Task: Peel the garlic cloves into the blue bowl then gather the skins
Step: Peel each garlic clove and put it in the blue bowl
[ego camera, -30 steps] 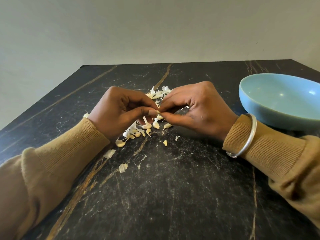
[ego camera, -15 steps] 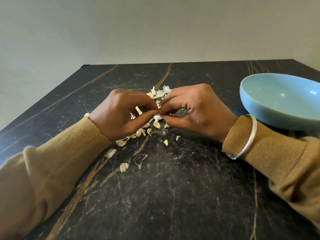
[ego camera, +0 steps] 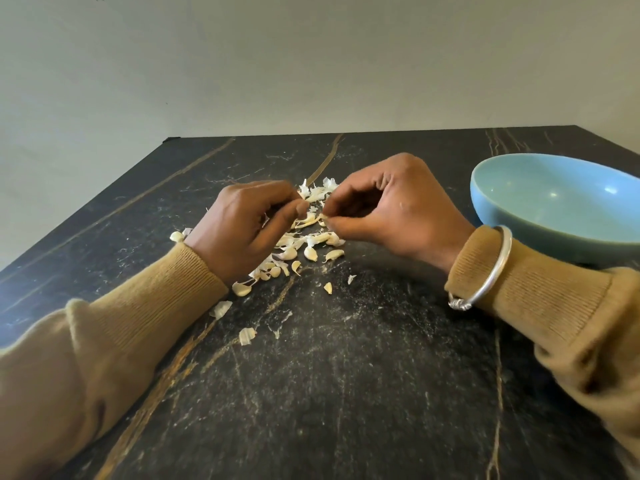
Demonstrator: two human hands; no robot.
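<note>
Pale garlic skin (ego camera: pixel 306 221) stretches from left hand (ego camera: pixel 242 230) to right hand (ego camera: pixel 391 209).

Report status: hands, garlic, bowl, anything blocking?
Left hand and right hand both pinch a garlic piece above loose skins on the table. Blue bowl to the right, visible part empty. Nothing between hands and bowl.

Your left hand (ego camera: pixel 242 230) sits left of centre, your right hand (ego camera: pixel 391 216) just right of it, a garlic piece (ego camera: pixel 306 221) between their fingertips. Garlic pile (ego camera: pixel 306 252) lies on the table (ego camera: pixel 346 393) under and between them. Bowl (ego camera: pixel 554 209) at right edge, right of your right hand. Loose skins (ego camera: pixel 247 336) below the pile.
</note>
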